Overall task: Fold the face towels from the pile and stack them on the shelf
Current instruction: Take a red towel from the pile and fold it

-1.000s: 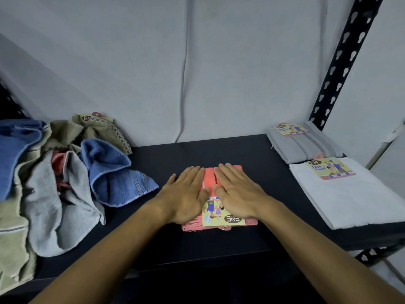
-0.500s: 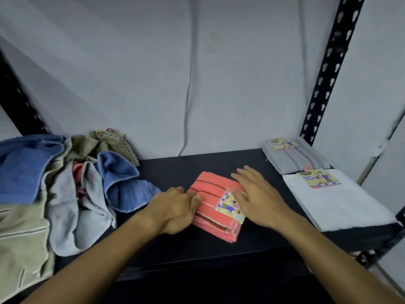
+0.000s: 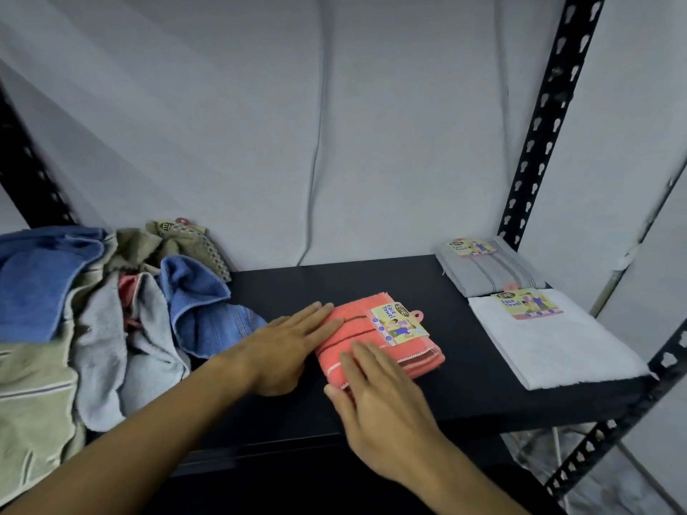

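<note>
Squaring of the folded pink towel (image 3: 375, 338) is judged underway; left hand (image 3: 286, 347) and right hand (image 3: 379, 399) lie flat on it, gripping nothing. Next: transfer toward the white towel (image 3: 550, 347) at 3 o'clock.

Two bare forearms entering from lower edge of frame, no sleeves showing. Left hand (image 3: 286, 351) and right hand (image 3: 383, 407) wearing no gloves, rings, watch or bands. Fingers (image 3: 357, 366) showing short, unpainted nails. Slight motion blur softening right hand's outline.

Folded coral towel (image 3: 375, 340) flat on shelf (image 3: 464, 384)
</note>
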{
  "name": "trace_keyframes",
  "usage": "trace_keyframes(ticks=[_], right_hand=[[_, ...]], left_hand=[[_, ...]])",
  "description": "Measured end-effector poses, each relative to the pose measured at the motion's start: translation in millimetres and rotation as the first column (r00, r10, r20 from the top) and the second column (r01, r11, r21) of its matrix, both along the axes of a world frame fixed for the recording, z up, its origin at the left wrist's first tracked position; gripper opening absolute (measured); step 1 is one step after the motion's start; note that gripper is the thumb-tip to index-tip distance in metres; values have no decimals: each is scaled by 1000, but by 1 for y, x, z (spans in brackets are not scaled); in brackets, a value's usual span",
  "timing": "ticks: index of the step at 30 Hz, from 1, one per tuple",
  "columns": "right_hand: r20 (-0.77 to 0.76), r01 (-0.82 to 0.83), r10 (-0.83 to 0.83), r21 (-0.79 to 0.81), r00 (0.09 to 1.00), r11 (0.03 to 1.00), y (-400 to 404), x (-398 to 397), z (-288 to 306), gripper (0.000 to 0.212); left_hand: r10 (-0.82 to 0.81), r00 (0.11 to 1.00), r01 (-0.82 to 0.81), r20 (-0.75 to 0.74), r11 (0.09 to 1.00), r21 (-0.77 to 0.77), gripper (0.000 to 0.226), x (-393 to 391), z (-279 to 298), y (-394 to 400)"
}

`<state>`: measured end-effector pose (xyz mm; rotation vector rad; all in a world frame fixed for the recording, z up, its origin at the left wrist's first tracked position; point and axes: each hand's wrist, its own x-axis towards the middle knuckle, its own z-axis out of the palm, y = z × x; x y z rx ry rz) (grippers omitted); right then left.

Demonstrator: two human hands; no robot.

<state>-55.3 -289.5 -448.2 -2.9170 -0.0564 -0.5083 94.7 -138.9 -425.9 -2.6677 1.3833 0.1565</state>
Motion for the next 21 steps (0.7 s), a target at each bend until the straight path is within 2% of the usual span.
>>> trace_keyframes(ticks=[2,4,6,10,12,14,17,21], right_hand=[[-78,57,-57,-11,995,998,3,3,-6,71],[-103,60,-62,-19,993,998,-1,3,-11,68],[-99,0,-5,-50,995,999,-12,3,-16,59],[-114,-171,154,-153,981,973,-51,2,-12,54],[-161,-230,196,-229,967,946,-75,3,-3,57],[-215,-288,239,-240,947,927,-94,2,9,63],[-276,-324,258,-229,926,918,-117,2,19,64],[-123,-251,224,-295,967,922,-119,3,14,53]], left_hand=[[-40,999,40,-21,999,33,78,2,-3,-2],[-30,1000,30,2,998,56,67,-4,0,-3],[-21,995,19,92,999,26,60,-7,-3,0],[-108,937,142,331,986,-83,57,-15,-12,-1],[-127,926,177,355,978,-113,55,-24,-14,-7],[-148,911,220,386,964,-150,53,-35,-9,-16],[-100,930,189,354,955,-227,58,-45,-6,-26],[-1,986,35,167,979,-201,81,-48,-9,-41]])
